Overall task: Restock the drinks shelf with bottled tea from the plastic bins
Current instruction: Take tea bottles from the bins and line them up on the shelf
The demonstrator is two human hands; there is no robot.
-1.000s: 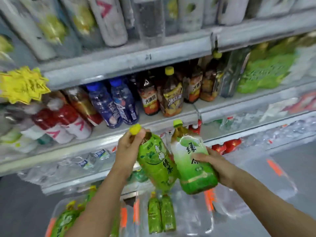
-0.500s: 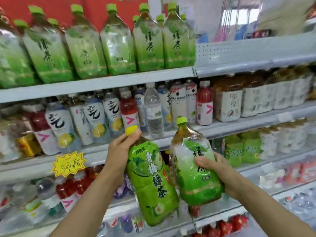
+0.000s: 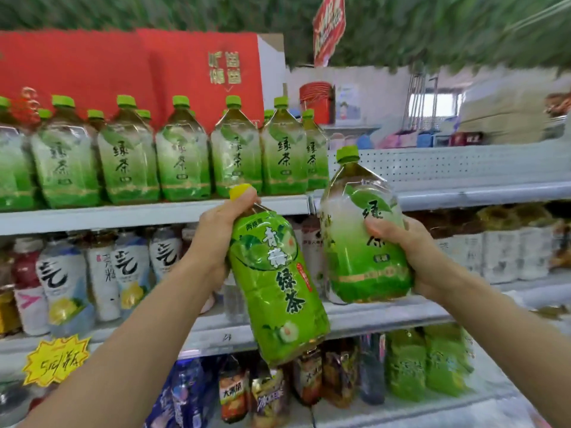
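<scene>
Left hand (image 3: 216, 239) gripping yellow-capped tea bottle (image 3: 278, 288), right hand (image 3: 411, 251) gripping green-capped tea bottle (image 3: 364, 239); best shelve this 1 upright beside the matching top shelf row (image 3: 182, 159).

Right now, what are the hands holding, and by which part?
The left hand grips the yellow-capped tea bottle at its neck. The right hand holds the green-capped tea bottle round its lower body.
</scene>
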